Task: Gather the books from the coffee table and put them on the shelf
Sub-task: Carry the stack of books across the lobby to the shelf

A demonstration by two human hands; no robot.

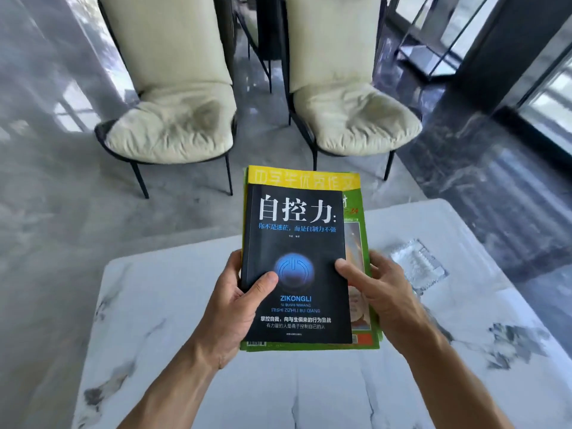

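Note:
I hold a stack of books above the white marble coffee table (173,320). On top lies a black book (294,230) with white Chinese letters and a blue glowing circle. Under it sit a green magazine (360,261) and a yellow-topped one (303,178). My left hand (235,305) grips the stack's left edge, thumb on the black cover. On the right edge, my right hand (377,289) holds the stack with its thumb on the black cover and its fingers under the green magazine. No shelf is in view.
A clear glass ashtray (418,264) sits on the table to the right of my hands. Two cream cushioned chairs (173,128) (353,119) stand beyond the table on a grey marble floor. Glass panels and dark frames line the far right.

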